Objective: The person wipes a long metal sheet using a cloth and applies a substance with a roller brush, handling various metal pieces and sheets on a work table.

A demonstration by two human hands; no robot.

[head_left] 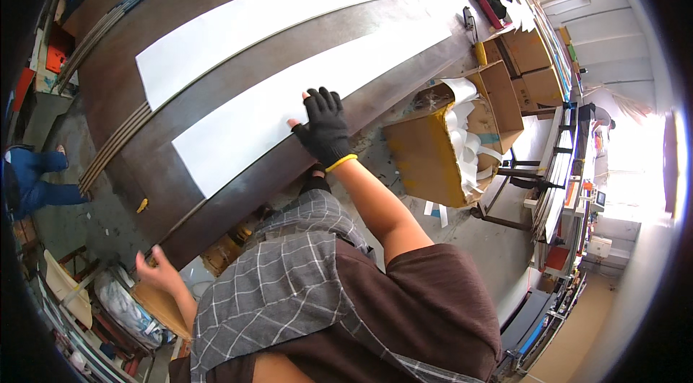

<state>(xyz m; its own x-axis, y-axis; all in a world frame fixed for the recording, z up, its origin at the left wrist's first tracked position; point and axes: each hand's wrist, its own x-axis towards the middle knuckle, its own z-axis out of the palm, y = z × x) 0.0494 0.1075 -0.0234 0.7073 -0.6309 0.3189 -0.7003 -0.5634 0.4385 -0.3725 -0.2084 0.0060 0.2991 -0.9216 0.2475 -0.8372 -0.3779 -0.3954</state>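
Note:
My right hand (pixel 323 125) wears a black glove with a yellow cuff and bare fingertips. It lies spread and flat on the near edge of a long white strip (pixel 253 130), which rests on a dark brown table (pixel 144 181). At the lower left, just off the table's edge, is my bare left hand (pixel 160 275). Its thumb and fingers are apart, and I see nothing held between them. A thin rod (pixel 186 218) runs from under the strip's left end toward its fingertips; whether they touch I cannot tell. A second white strip (pixel 274 18) lies farther back.
Several thin rods (pixel 119 141) stick out past the far strip's left end. Right of the table stands an open cardboard box (pixel 419 159) with rolled white pieces. Another person's blue-trousered legs (pixel 40 181) show at the far left. A small yellow scrap (pixel 142 205) lies on the table.

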